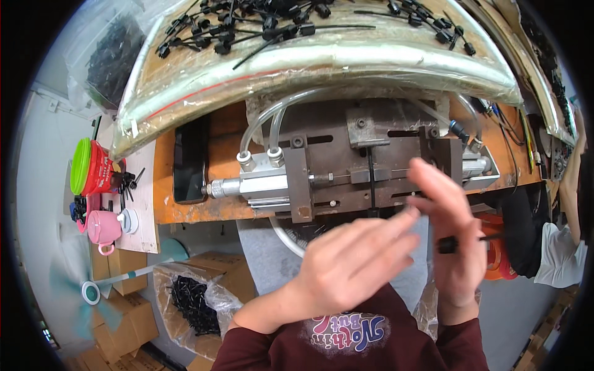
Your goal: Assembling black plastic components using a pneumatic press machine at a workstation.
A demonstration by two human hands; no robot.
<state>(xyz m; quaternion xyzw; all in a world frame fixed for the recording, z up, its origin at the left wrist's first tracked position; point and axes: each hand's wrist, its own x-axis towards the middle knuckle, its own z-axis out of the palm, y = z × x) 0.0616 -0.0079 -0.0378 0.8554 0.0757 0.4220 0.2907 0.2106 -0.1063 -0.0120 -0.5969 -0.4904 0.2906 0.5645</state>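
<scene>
My left hand (356,263) is in front of the metal fixture (396,123), its fingers stretched toward the right and slightly blurred. I see nothing in it. Facing it, my right hand (455,232) is raised with the upper fingers extended. A black plastic part (447,245) sticks out on one side of this hand and a thin dark stem on the other; the hand covers its middle. The two hands' fingertips are close together; whether they touch I cannot tell. Behind them, a thin black strip (372,179) lies across the fixture's middle block, below a small metal clamp (362,128).
Silver air cylinders (266,185) with clear hoses flank the fixture. A plastic-wrapped board (322,62) bearing many black parts overhangs it. A phone (190,162), pink cup (104,226) and red tub (98,168) stand left; a fan (91,292) and an open bag of black parts (195,303) are lower.
</scene>
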